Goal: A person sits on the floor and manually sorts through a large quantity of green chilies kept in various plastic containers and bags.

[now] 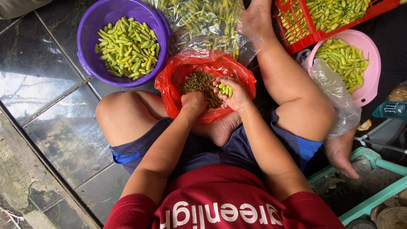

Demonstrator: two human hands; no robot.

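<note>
- Left hand [193, 101], closed in a fist, hovers over the crinkled red plastic bag [178, 72] of chilli stems.
- Right hand [233, 94], at its 3 o'clock, cups small green chillies [225, 89].

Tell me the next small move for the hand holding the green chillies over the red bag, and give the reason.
Probably carry the right hand, cupping a few green chilli peppers, over to the purple plastic bowl and drop them there. The red plastic bag under both hands seems to hold only stems, while the bowl holds chillies like those held. The left hand is closed over the stems.
</note>
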